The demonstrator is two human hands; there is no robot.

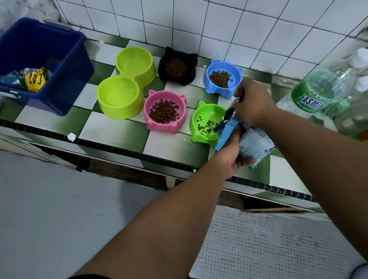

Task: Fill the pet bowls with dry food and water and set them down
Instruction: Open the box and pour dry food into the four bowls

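Observation:
A light blue food pouch [253,140] is tilted over the green cat-ear bowl [202,121], and brown kibble lies in that bowl. My left hand [232,156] grips the pouch from below. My right hand [254,101] pinches its torn top edge. The pink bowl [164,113], the black bowl [176,67] and the blue bowl [222,78] each hold a heap of kibble. The lime double bowl [126,82] holds water in both cups.
A dark blue bin [37,61] with food packets stands at the counter's left. Clear water bottles [323,93] stand close at the right. The green-and-white tiled counter [117,132] ends in a front edge above the floor.

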